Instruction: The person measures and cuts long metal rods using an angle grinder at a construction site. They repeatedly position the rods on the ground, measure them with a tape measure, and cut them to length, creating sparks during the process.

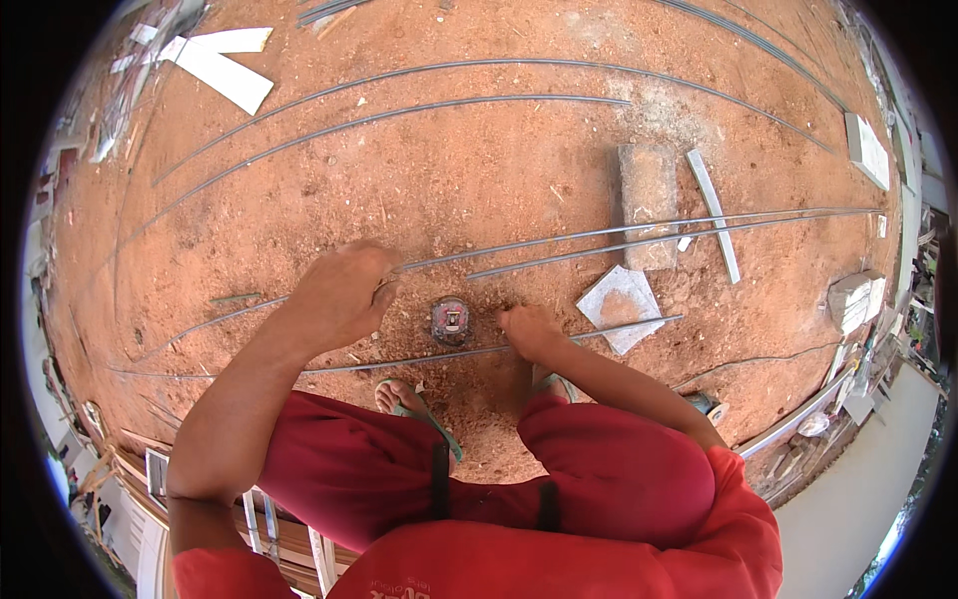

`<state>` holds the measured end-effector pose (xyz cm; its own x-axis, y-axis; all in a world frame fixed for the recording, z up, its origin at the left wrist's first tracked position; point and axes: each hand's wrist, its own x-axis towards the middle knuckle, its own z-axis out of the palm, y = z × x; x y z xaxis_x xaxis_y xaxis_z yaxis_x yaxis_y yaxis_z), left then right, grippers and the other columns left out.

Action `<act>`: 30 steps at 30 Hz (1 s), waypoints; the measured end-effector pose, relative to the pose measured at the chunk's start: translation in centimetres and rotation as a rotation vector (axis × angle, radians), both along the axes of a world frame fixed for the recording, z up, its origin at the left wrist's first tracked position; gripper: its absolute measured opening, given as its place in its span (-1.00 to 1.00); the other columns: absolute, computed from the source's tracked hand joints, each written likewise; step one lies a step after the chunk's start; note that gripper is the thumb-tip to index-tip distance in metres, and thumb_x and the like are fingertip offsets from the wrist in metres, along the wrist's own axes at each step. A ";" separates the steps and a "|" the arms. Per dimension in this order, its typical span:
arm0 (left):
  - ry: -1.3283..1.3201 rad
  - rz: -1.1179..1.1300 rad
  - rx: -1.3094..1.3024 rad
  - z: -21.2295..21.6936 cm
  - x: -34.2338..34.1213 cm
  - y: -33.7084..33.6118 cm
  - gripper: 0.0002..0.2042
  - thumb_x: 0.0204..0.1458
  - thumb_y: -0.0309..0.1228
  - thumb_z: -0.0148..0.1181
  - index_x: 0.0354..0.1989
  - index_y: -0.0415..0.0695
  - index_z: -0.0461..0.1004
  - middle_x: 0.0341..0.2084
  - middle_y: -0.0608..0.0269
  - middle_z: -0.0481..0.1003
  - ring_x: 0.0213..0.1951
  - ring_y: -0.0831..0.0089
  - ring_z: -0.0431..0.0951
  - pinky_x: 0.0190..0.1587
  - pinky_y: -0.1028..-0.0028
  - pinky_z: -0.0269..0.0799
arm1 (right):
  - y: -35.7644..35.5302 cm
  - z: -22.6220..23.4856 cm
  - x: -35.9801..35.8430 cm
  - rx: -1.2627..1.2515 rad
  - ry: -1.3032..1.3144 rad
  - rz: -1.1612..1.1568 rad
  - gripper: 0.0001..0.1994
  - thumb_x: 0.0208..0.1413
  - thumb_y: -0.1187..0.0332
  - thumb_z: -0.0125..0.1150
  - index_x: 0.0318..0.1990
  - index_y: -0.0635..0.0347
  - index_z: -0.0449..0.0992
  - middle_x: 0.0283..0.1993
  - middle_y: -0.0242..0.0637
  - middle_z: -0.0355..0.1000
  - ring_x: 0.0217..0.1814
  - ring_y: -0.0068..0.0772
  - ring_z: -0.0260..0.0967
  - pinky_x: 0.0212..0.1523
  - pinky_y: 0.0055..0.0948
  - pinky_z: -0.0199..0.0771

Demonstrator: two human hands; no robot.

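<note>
Red dirt ground mid-frame: left hand (339, 295) fisted around a steel rod (599, 235), right hand (529, 332) pinching another rod (399, 363) steady beside the tape measure (450, 319)

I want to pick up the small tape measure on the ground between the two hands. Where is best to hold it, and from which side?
Probably grip the tape measure from above, fingers on its left and right sides. It lies flat on the dirt with its round face up, so only the rim offers a hold. The left hand and right hand flank it, both at steel rods.
</note>
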<state>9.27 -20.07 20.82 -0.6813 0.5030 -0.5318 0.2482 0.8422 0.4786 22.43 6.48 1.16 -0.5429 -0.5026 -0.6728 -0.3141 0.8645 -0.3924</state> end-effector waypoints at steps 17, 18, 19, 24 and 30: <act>-0.532 -0.377 0.192 -15.9 -6.8 21.5 -0.52 -0.02 -0.29 0.47 -0.09 -0.49 0.55 -0.21 -0.18 0.63 -0.26 0.06 0.71 -0.25 0.17 0.69 | 0.9 7.2 0.2 -0.547 0.089 -0.362 -0.73 0.20 0.33 0.31 -0.09 0.35 0.50 -0.16 0.00 0.48 -0.23 0.07 0.52 -0.21 -0.11 0.54; -0.540 -0.369 0.210 -15.8 -6.9 21.4 -0.61 -0.01 -0.35 0.45 -0.16 -0.47 0.55 -0.29 -0.15 0.63 -0.30 0.13 0.71 -0.31 0.21 0.69 | 0.7 7.5 0.3 -0.608 0.154 -0.378 -0.75 0.21 0.32 0.33 -0.11 0.33 0.50 -0.24 -0.04 0.45 -0.33 -0.06 0.47 -0.30 -0.19 0.48; -0.546 -0.361 0.229 -15.8 -7.0 21.4 -0.69 0.00 -0.42 0.42 -0.23 -0.46 0.56 -0.37 -0.11 0.63 -0.35 0.19 0.70 -0.37 0.24 0.69 | 0.5 7.9 0.1 -0.615 0.168 -0.404 -0.74 0.22 0.31 0.33 -0.11 0.33 0.50 -0.25 -0.03 0.45 -0.33 -0.04 0.48 -0.30 -0.17 0.48; -0.651 -0.454 0.210 -16.2 -8.0 21.1 -0.82 0.12 -0.48 0.28 -0.26 -0.41 0.57 -0.34 -0.07 0.65 -0.35 0.21 0.73 -0.32 0.24 0.72 | 0.1 9.5 -1.5 -0.567 0.267 -0.488 -0.73 0.23 0.30 0.35 -0.11 0.32 0.50 -0.33 -0.06 0.45 -0.39 -0.13 0.46 -0.35 -0.21 0.46; -0.550 -0.538 0.227 -13.7 -8.4 20.2 -0.81 0.19 -0.48 0.22 -0.18 -0.42 0.54 -0.30 -0.05 0.65 -0.29 0.18 0.73 -0.23 0.21 0.73 | 0.2 9.1 -4.6 -0.515 0.379 -0.552 -0.74 0.24 0.39 0.33 -0.02 0.35 0.51 -0.35 -0.07 0.46 -0.41 -0.19 0.45 -0.33 -0.23 0.46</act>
<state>0.90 0.12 7.13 0.0151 0.8241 -0.5663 0.2712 0.5417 0.7956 17.83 6.66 10.29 -0.9435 -0.2931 -0.1549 -0.0894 0.6748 -0.7326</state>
